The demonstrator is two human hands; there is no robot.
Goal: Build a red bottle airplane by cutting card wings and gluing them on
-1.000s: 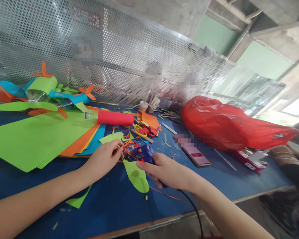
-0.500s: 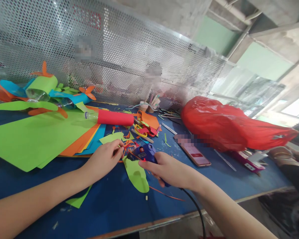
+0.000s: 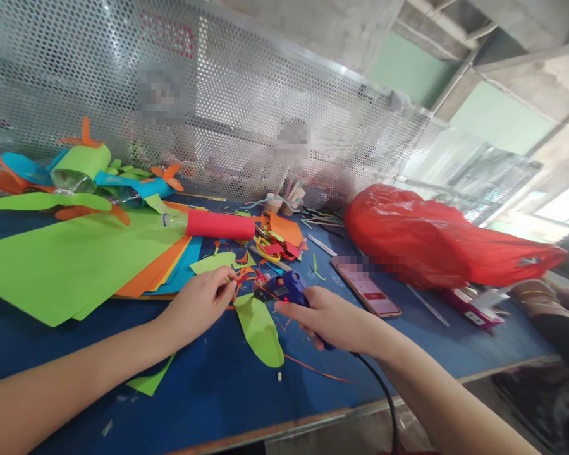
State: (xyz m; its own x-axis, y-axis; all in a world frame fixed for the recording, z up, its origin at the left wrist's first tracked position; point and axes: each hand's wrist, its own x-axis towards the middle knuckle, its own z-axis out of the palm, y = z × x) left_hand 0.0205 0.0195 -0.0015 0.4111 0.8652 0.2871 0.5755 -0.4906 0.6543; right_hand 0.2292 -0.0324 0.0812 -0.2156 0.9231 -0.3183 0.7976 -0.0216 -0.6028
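My right hand is wrapped round a blue glue gun with a lit red light and a black cable; its nozzle points left. My left hand has thumb and fingers pinched together left of the nozzle; what lies between them is too small to make out. Between and below the hands, a green paper blade shape lies on the blue table, its upper end close to the nozzle. Another green piece is just behind my left hand. Orange and red scraps lie around the nozzle.
Green sheets and paper-wrapped bottles fill the left. A red-wrapped bottle and yellow-handled scissors lie behind the hands. A phone and red plastic bag are right. Someone's arm shows at far right.
My right hand and the glue gun have moved slightly to the right, away from my left hand. My left hand has hardly moved.
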